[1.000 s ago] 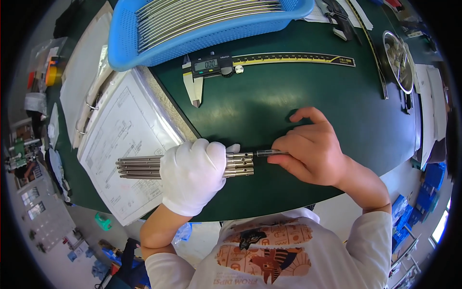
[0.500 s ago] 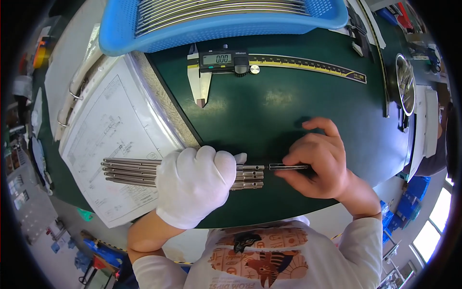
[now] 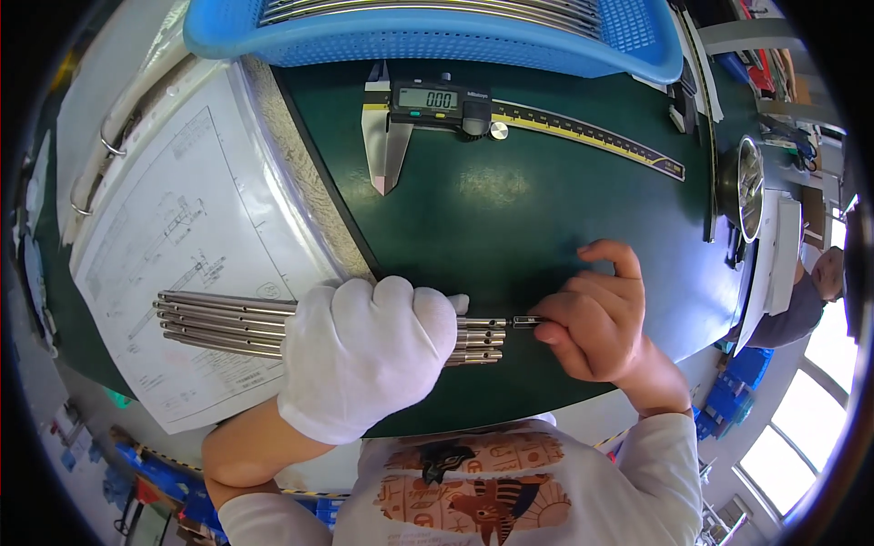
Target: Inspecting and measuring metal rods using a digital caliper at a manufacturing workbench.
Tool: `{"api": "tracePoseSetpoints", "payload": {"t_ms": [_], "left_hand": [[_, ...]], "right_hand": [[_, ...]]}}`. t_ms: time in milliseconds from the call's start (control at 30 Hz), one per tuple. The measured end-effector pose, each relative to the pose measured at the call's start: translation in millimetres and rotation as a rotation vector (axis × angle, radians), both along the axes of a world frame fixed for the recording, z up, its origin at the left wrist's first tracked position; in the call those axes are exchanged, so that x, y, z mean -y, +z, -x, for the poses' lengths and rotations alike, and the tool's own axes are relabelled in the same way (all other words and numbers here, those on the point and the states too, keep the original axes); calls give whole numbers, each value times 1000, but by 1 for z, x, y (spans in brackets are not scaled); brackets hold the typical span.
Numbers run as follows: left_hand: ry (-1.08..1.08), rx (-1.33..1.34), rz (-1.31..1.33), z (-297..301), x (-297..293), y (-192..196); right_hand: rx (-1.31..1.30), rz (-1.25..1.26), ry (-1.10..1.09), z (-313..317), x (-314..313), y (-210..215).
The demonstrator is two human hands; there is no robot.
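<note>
My left hand [image 3: 369, 359], in a white glove, is closed around a bundle of slim silvery metal rods [image 3: 223, 318]. The rods lie roughly level, sticking out on both sides of the fist, and small holes show near their right ends. Bare, my right hand [image 3: 596, 323] pinches a small thin dark metal pin-like piece [image 3: 525, 321] between thumb and fingers. Its tip points at the end of the top rod; a narrow dark bit shows between them, and I cannot tell whether they touch. The index finger or another finger is raised and curled.
A digital caliper [image 3: 437, 109] lies on the green table mat [image 3: 510, 218]. Behind it stands a blue plastic basket [image 3: 437, 45] of long metal rods. Drawings in a ring binder [image 3: 182, 237] spread at the left. A metal bowl [image 3: 748, 187] sits at the right; another person [image 3: 792, 305] is beyond.
My right fingers have shifted along the pin-like piece, so less of it shows. The whole view has moved slightly. My left hand still grips the rods.
</note>
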State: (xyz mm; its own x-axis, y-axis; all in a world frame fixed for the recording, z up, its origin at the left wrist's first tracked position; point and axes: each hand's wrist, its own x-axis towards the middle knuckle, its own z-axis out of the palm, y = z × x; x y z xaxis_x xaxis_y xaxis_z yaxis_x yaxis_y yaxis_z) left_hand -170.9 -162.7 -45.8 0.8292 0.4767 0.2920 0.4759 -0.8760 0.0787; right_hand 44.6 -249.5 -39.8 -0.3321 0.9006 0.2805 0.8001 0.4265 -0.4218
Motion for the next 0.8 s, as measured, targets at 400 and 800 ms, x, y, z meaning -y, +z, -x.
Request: {"api": "tracePoseSetpoints", "payload": {"t_ms": [400,800], "left_hand": [[-2,4,-68,-2,2,-4],[-21,26,-62,-1,1,-3]], "right_hand": [[-214,222,14,-1,1,0],[-189,121,2,8,1,1]]}}
